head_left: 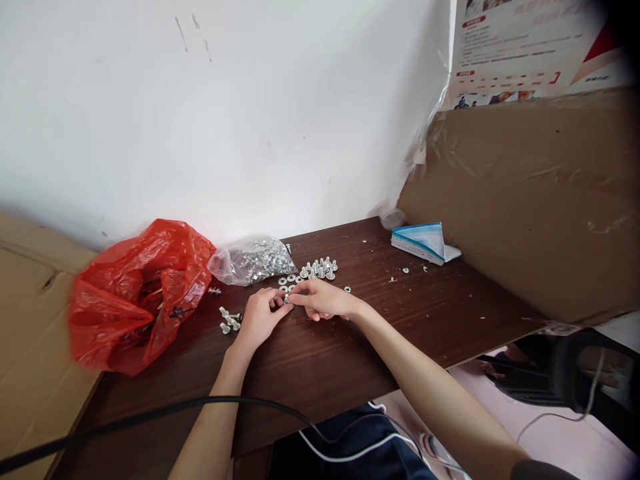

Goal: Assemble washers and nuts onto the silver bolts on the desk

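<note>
A small metal bolt point(287, 299) is pinched upright between the fingertips of my left hand point(260, 315). My right hand point(323, 300) reaches in from the other side, its fingertips closed on the same bolt; its other fingers are curled underneath. Just beyond the hands lie several flat washers point(283, 281), partly covered by my right hand. Behind them a cluster of bolts point(320, 268) stands with shanks up. Left of my left hand is a small group of bolts point(230, 321), some with parts fitted on the shank.
A red plastic bag point(135, 300) lies at the left, beside a clear bag of small hardware point(255, 260). A blue-and-white packet point(420, 241) is at the back right. Cardboard point(525, 207) borders the dark wooden table point(320, 367). A black cable point(215, 400) crosses in front.
</note>
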`<state>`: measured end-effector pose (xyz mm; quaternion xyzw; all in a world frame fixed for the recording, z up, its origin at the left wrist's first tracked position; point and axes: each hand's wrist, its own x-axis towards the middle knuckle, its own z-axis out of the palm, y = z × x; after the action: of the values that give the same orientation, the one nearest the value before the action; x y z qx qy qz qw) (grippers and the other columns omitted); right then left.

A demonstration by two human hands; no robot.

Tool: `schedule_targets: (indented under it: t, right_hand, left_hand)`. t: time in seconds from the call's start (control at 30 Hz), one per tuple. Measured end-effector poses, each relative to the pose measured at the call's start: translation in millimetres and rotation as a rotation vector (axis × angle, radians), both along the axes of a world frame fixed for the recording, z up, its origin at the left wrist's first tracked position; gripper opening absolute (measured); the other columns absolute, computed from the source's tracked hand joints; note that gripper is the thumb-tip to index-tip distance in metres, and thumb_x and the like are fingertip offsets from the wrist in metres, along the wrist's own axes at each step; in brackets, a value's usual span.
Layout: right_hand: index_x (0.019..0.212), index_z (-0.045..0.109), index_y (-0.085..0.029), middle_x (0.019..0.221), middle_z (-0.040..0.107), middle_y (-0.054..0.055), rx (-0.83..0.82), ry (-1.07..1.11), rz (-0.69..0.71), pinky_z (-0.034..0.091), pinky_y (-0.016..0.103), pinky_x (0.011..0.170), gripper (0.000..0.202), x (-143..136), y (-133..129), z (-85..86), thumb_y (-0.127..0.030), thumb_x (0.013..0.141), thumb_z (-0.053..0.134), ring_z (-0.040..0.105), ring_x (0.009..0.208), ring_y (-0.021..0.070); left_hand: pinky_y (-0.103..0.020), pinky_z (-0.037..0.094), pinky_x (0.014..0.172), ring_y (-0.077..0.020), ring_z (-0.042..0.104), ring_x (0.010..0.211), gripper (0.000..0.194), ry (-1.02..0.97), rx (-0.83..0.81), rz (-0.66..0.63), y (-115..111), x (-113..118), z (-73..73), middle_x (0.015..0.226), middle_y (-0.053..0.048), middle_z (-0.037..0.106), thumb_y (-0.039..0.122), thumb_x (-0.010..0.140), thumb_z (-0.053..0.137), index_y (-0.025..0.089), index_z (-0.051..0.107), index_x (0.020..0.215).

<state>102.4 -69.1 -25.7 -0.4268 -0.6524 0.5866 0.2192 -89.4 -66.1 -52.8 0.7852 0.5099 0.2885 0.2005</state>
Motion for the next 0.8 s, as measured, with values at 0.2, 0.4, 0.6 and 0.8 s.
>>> schedule_targets:
  t: [0.2,0.4,0.6,0.8]
  right_hand:
    - [0.083,0.061,-0.013,0.039,0.046,-0.007,0.023,0.015,-0.030,0.018,0.016,0.029,0.031,0.6,0.0,-0.8,-0.041,0.089,0.050,0.028,0.029,0.0031]
    - [0.101,0.060,-0.014,0.040,0.046,-0.009,0.054,-0.022,-0.025,0.021,0.015,0.031,0.031,-1.8,0.2,-5.0,-0.041,0.088,0.053,0.031,0.031,0.0040]
    - [0.078,0.060,-0.013,0.040,0.045,-0.007,0.109,-0.063,-0.055,0.022,0.015,0.033,0.031,-2.7,1.1,-4.9,-0.041,0.088,0.051,0.031,0.032,0.0029]
    - [0.086,0.061,-0.014,0.040,0.045,-0.008,0.106,-0.042,-0.112,0.022,0.015,0.031,0.026,-1.7,1.1,-2.8,-0.037,0.088,0.051,0.032,0.030,0.0037]
  left_hand:
    - [-0.026,0.039,0.063,-0.0137,0.049,0.063,0.019,0.017,0.017,-0.013,-0.1,0.2,0.7,0.067,0.000,0.061,0.027,0.073,0.068,0.016,0.070,0.088]
    - [-0.026,0.039,0.062,-0.0134,0.049,0.063,0.018,0.013,-0.003,-0.014,-0.4,0.6,1.3,0.068,-0.001,0.060,0.026,0.074,0.066,0.015,0.069,0.087]
    - [-0.026,0.040,0.063,-0.0136,0.049,0.063,0.018,0.021,0.006,-0.014,-0.4,0.0,0.8,0.068,-0.001,0.061,0.027,0.074,0.066,0.016,0.069,0.088]
    - [-0.026,0.039,0.063,-0.0137,0.048,0.064,0.019,0.024,0.012,-0.015,-0.1,0.1,0.4,0.068,0.000,0.062,0.027,0.073,0.067,0.017,0.069,0.089]
